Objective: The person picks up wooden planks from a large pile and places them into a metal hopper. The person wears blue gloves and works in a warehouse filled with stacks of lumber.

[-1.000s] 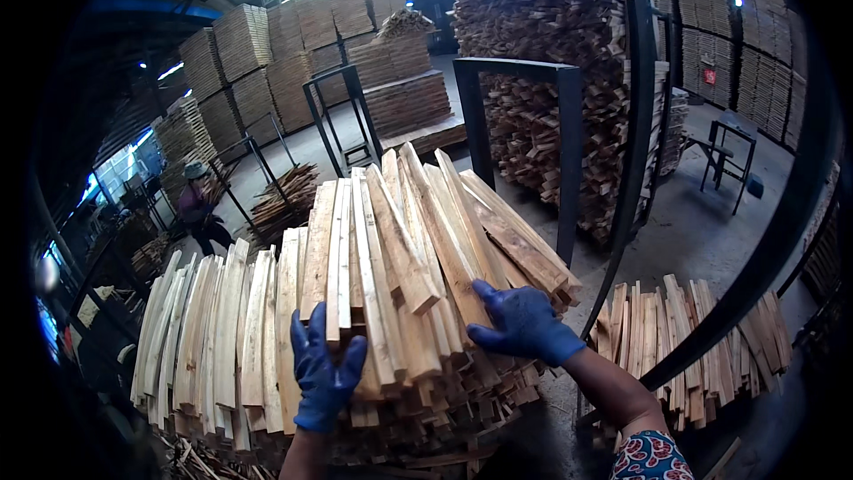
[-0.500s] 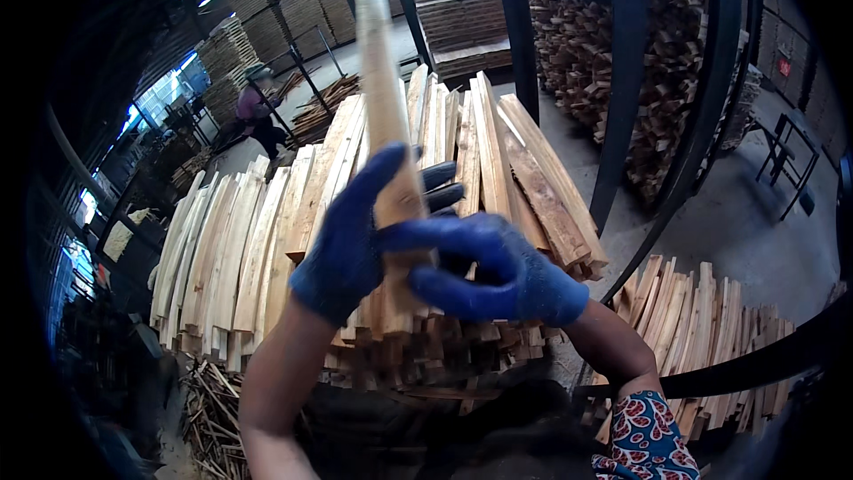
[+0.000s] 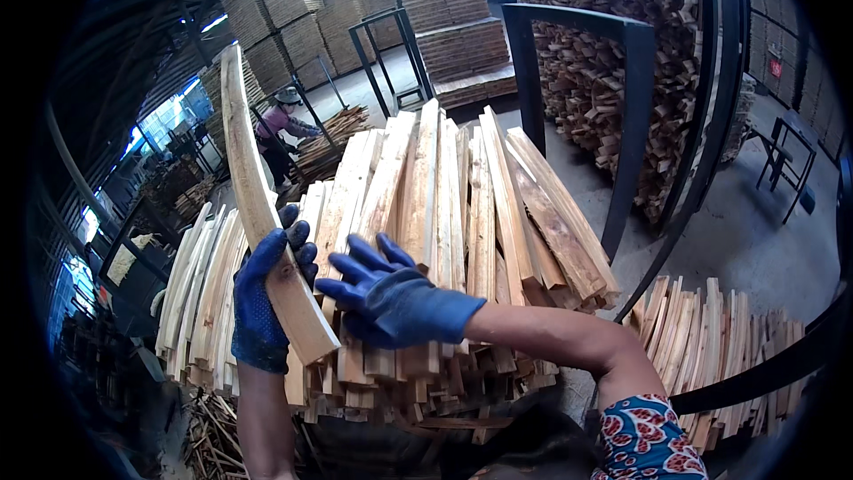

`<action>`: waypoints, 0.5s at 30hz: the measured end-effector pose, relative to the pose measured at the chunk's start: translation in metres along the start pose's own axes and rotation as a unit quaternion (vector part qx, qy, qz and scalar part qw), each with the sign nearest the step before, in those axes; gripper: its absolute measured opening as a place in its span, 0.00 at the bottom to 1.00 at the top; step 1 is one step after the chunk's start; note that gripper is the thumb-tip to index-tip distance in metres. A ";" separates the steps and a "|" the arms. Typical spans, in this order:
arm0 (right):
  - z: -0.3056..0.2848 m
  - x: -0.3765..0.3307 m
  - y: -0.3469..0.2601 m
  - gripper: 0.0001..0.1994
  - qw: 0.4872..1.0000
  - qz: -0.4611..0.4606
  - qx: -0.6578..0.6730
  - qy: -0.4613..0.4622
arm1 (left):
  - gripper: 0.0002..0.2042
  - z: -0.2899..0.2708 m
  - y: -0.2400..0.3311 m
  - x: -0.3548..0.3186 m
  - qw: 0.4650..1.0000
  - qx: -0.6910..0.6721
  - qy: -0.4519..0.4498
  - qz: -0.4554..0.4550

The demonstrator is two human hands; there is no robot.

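Blue-gloved left hand [image 3: 259, 307] grasps long, curved, pale wooden slat [image 3: 258, 213]. Blue-gloved right hand [image 3: 395, 300] splayed, holding nothing; light-brown wooden strips [image 3: 431, 200] piled beyond it.

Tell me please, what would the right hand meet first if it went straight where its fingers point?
Probably the plank held in the left hand, or that hand's fingertips, just left of the right hand; depth is unclear, so sticks beneath might come first.
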State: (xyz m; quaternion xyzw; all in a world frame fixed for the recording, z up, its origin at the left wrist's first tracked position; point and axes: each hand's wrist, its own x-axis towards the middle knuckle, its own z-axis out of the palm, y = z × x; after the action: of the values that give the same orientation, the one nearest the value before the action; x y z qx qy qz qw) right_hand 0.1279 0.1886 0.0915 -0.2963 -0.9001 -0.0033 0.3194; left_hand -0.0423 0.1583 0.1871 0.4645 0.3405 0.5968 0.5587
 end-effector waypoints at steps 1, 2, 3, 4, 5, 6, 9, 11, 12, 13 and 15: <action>-0.003 0.007 -0.010 0.35 1.000 -0.018 0.021 0.001 | 0.25 -0.002 0.002 -0.004 1.000 0.007 0.007 -0.002; -0.015 0.007 -0.010 0.36 0.995 0.003 0.081 -0.051 | 0.25 -0.004 0.004 -0.007 1.000 0.014 0.012 -0.004; -0.007 -0.002 0.001 0.39 0.998 0.000 0.058 -0.026 | 0.25 -0.005 0.002 -0.005 1.000 0.017 0.008 -0.010; -0.011 -0.012 0.002 0.40 0.999 0.027 0.041 0.000 | 0.24 -0.010 -0.003 -0.002 1.000 -0.004 -0.015 -0.023; -0.016 -0.023 0.002 0.42 0.998 0.054 0.023 0.026 | 0.24 -0.012 -0.005 -0.004 0.999 0.009 -0.009 -0.038; -0.020 -0.034 0.004 0.44 0.996 0.074 -0.026 0.049 | 0.24 -0.014 -0.009 -0.006 0.999 0.006 -0.014 -0.042; -0.024 -0.077 -0.007 0.46 0.989 0.138 0.047 -0.012 | 0.25 -0.018 -0.030 0.003 0.998 0.014 -0.045 -0.045; -0.034 -0.080 -0.037 0.47 0.982 0.153 0.020 -0.112 | 0.24 -0.026 -0.032 0.006 0.997 0.005 -0.052 -0.056; -0.035 -0.083 -0.043 0.47 0.983 0.146 0.001 -0.110 | 0.23 -0.026 -0.033 0.009 0.996 -0.001 -0.059 -0.064; -0.033 -0.083 -0.045 0.48 0.981 0.155 -0.017 -0.112 | 0.23 -0.025 -0.034 0.012 0.995 -0.007 -0.066 -0.072; -0.029 -0.082 -0.047 0.48 0.977 0.172 -0.053 -0.115 | 0.23 -0.026 -0.039 0.016 0.992 -0.014 -0.088 -0.086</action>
State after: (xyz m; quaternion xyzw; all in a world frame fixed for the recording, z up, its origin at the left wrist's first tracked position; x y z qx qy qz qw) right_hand 0.1700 0.1013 0.0758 -0.4613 -0.8651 0.0383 0.1932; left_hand -0.0525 0.1829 0.1452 0.4762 0.3204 0.5078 0.6425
